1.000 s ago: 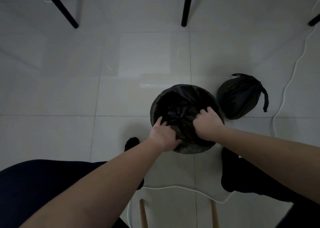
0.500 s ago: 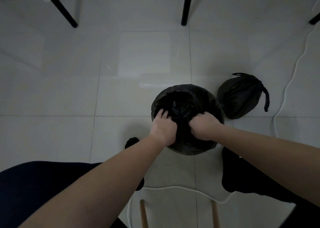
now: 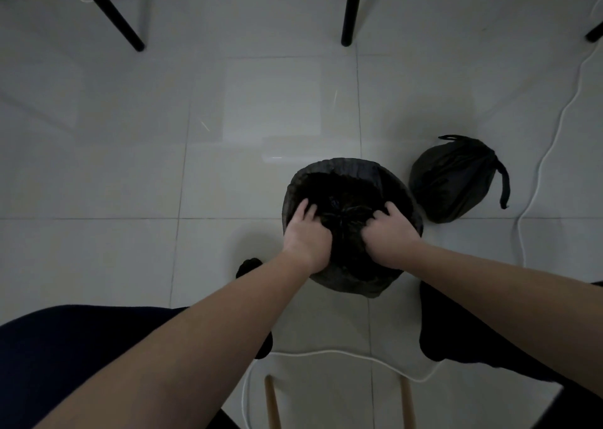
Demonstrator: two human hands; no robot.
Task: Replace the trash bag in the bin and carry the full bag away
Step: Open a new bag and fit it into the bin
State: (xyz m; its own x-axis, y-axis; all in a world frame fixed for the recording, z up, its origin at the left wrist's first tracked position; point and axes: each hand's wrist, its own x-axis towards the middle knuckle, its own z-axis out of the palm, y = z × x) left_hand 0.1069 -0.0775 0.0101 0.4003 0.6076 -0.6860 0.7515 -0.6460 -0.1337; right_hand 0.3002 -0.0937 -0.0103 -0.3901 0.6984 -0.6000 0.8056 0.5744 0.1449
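Observation:
A round bin (image 3: 346, 169) stands on the tiled floor, lined with a black trash bag (image 3: 342, 209) folded over its rim. Both my hands reach into its near half. My left hand (image 3: 305, 232) has its fingers curled into the bag film at the left. My right hand (image 3: 390, 231) grips bunched film at the right. Between them the plastic puckers into folds. A full, tied black bag (image 3: 452, 180) lies on the floor just right of the bin, its drawstring loop hanging down the right side.
Black furniture legs (image 3: 350, 7) stand at the far side of the floor. A white cable (image 3: 551, 141) snakes along the right and another runs across near my feet. Two wooden chair legs (image 3: 272, 402) show at the bottom. My dark-clad legs flank the bin.
Both hands have shifted inside the bin, spreading slightly apart and pressing the bag film down. The liner's rim now sits folded over the bin edge. The tied bag has not moved.

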